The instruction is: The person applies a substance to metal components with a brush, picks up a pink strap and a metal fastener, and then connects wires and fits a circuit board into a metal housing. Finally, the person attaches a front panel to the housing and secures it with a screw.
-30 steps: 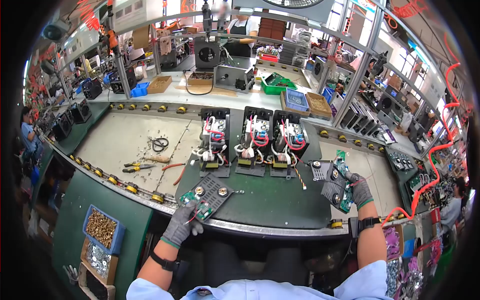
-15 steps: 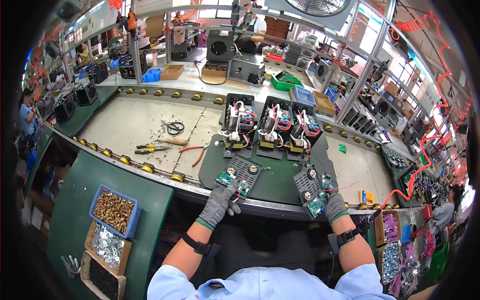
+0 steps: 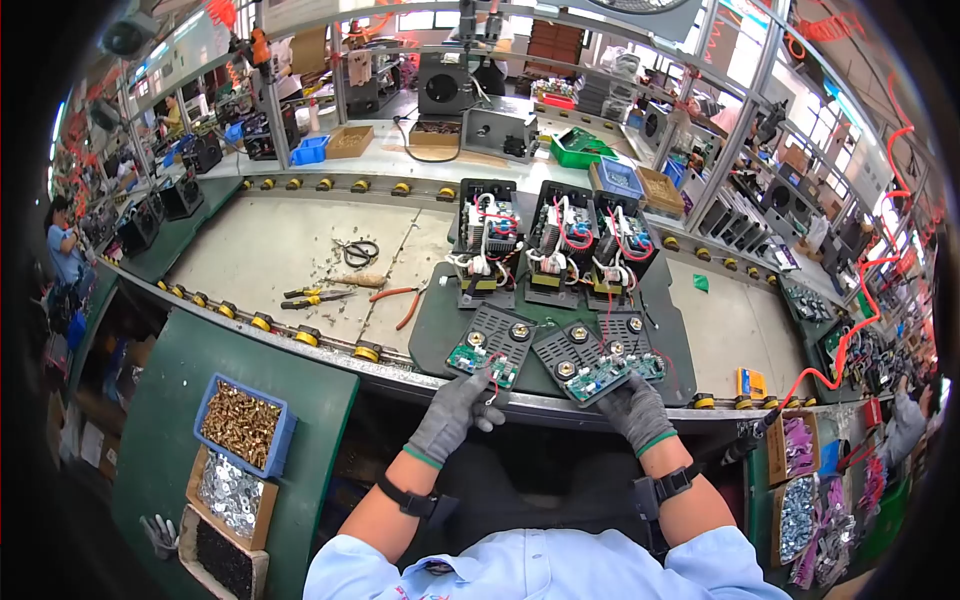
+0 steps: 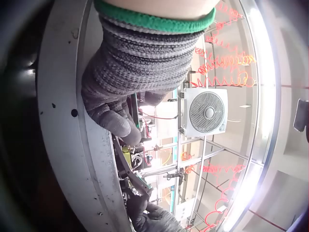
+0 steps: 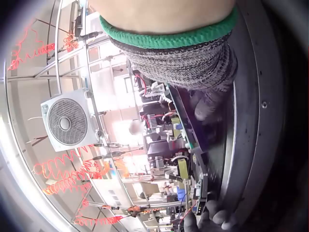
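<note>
A grey perforated metal plate [image 3: 497,333] with brass-coloured round nuts and a green circuit board along its near edge is held by my left hand [image 3: 447,418], in a grey knit glove. My gloved right hand [image 3: 637,414] grips the near edge of a similar plate [image 3: 590,354] with its own circuit board [image 3: 598,380]. Another such plate [image 3: 627,339] overlaps behind that one. The plates tilt close over the green work board [image 3: 440,335], their inner edges near each other. In the left wrist view, the glove [image 4: 140,63] hides most of the held plate.
Several open black units with wiring, such as this one [image 3: 487,235], stand behind the plates. Red-handled pliers [image 3: 408,308], yellow-handled cutters [image 3: 318,298] and scissors [image 3: 360,254] lie left. A blue bin of brass parts [image 3: 245,423] sits front left; a yellow box [image 3: 750,384] lies right.
My right hand has moved left with its plates, bringing them beside the left hand's plate. The left hand keeps its hold near the table edge. The head view has shifted.
</note>
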Available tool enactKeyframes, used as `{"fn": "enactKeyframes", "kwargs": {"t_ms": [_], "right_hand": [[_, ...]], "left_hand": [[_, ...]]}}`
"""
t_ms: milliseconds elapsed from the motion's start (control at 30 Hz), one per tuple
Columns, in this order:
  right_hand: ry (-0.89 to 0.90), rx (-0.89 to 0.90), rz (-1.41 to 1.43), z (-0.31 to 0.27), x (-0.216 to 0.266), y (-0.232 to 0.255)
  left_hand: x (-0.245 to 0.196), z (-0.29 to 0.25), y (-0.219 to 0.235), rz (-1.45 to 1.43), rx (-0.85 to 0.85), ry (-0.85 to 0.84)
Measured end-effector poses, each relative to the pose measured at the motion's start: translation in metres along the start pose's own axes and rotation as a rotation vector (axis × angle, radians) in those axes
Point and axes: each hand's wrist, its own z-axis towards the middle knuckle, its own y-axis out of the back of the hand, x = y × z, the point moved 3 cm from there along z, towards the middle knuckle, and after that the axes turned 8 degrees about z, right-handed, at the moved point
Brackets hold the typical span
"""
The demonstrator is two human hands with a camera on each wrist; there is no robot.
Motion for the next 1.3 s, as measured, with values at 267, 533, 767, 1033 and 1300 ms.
{"fn": "enactKeyframes", "kwargs": {"t_ms": [267,533,767,1033,1300], "right_hand": [[0.099,-0.073,-0.122,-0.017,0.048,0.036],[-0.021,0.030,-0.456,-0.041,0.067,0.030],[0.641,0.394,-2.085,-0.091,0.118,0.012],[0.538,0.668,-2.551,-0.181,0.159,-0.062],[0.923,1.276,-2.324,-0.234,0.124,-0.134]], "left_hand": [[0.034,-0.068,-0.030,0.312,-0.039,0.111],[-0.034,-0.019,-0.193,1.522,-0.012,-1.008],[-0.011,0.037,-0.198,1.958,-0.019,-0.808],[-0.016,0.031,-0.187,2.017,-0.168,-0.687],[0.012,-0.034,-0.210,1.575,0.065,-0.887]]}}
